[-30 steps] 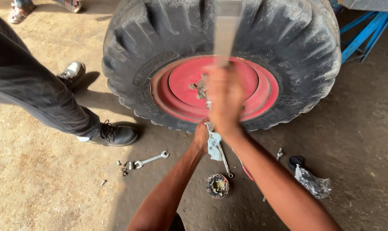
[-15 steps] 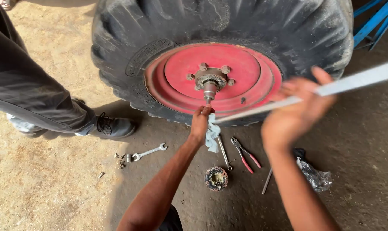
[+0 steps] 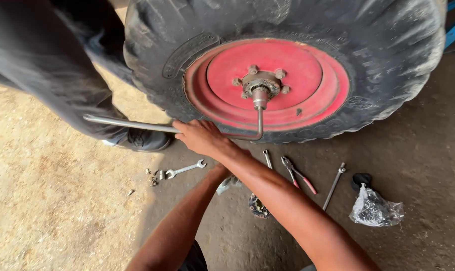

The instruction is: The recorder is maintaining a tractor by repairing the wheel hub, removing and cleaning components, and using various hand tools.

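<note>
Right hand (image 3: 202, 136) clamps the wrench (image 3: 137, 124) handle at 9 o'clock of the hub (image 3: 261, 84) for leverage; left hand's grip hidden, cannot tell.

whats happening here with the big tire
A person is working on a large tyre with a red rim that lies on the dirt ground. Their right hand grips the long handle of an L-shaped wrench whose socket end sits on the centre hub. The left hand is hidden beneath the right forearm. A spanner, pliers, a rod and a plastic bag lie on the ground nearby. Another person's leg stands at left.
</note>
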